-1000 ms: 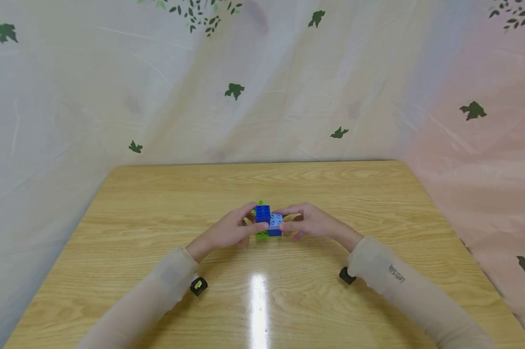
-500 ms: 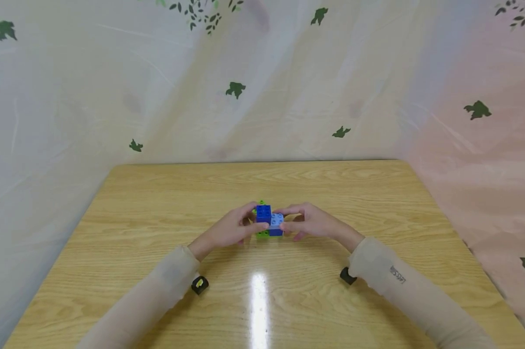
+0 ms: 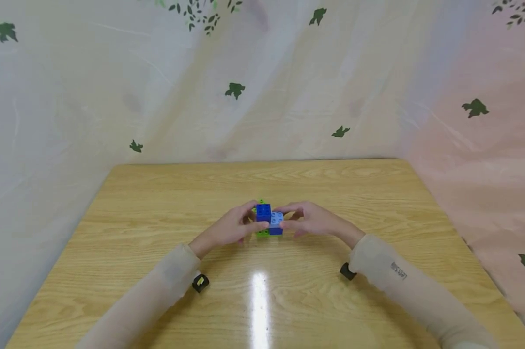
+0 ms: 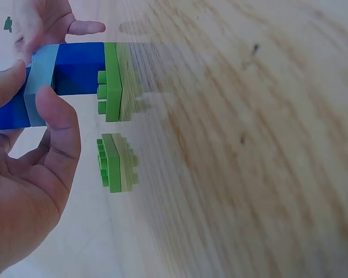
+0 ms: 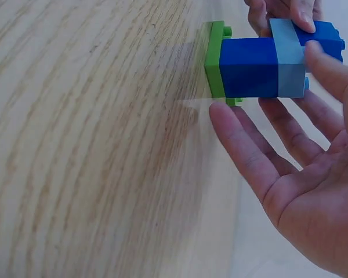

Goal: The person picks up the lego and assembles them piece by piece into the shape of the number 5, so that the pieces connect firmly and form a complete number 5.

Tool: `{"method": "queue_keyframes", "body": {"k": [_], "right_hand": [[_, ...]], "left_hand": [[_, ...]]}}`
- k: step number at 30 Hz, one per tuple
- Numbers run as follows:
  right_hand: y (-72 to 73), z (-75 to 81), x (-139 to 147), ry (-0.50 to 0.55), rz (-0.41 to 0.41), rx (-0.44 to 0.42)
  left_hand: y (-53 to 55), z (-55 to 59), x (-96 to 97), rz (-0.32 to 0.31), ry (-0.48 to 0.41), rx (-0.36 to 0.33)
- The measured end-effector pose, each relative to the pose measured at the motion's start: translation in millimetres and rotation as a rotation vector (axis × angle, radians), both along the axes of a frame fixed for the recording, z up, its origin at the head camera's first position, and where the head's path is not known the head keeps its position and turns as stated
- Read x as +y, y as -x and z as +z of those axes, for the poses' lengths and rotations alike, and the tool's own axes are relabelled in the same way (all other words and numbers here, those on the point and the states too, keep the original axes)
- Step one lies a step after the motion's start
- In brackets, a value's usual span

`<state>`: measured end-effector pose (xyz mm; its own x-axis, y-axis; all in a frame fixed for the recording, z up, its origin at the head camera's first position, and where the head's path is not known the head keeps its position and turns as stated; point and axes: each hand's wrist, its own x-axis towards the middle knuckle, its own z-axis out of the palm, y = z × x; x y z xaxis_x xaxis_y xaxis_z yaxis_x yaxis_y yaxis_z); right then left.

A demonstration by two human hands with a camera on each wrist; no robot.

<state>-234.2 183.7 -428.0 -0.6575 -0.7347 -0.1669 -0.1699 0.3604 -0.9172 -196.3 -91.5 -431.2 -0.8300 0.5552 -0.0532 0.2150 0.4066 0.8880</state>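
A small stack of toy building bricks stands at the middle of the table between both hands. At its foot is a green studded base (image 4: 113, 87), low against the wood, bearing a dark blue brick (image 5: 249, 68). Over that lies a light blue brick (image 3: 276, 219), and on its left part sits another dark blue brick (image 3: 263, 212). My left hand (image 3: 229, 228) pinches this upper brick with thumb and fingers. From the right, my right hand (image 3: 316, 220) pinches the light blue brick, thumb in front and index behind, other fingers spread below.
A second green studded piece (image 4: 111, 163) appears beside the stack in the left wrist view. The wooden table (image 3: 166, 189) ends at a light fabric backdrop (image 3: 280, 116) with green leaf and bird shapes. Black wrist devices (image 3: 200, 282) hang beneath the sleeves.
Both hands keep their hold and the stack looks the same. Only a slight shift of the head view shows.
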Motion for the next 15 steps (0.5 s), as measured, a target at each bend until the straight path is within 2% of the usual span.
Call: {"method": "queue_keyframes", "body": {"k": [4,15], "right_hand": [[1.5,-0.7,-0.3,-0.014,-0.004,0.059],[0.3,-4.4,-0.4,0.045,-0.034,-0.014]], "left_hand": [[0.3,-1.3,0.9,-0.005,0.001,0.007],[-0.9,-1.2,0.3,-0.051,-0.011,-0.018]]}}
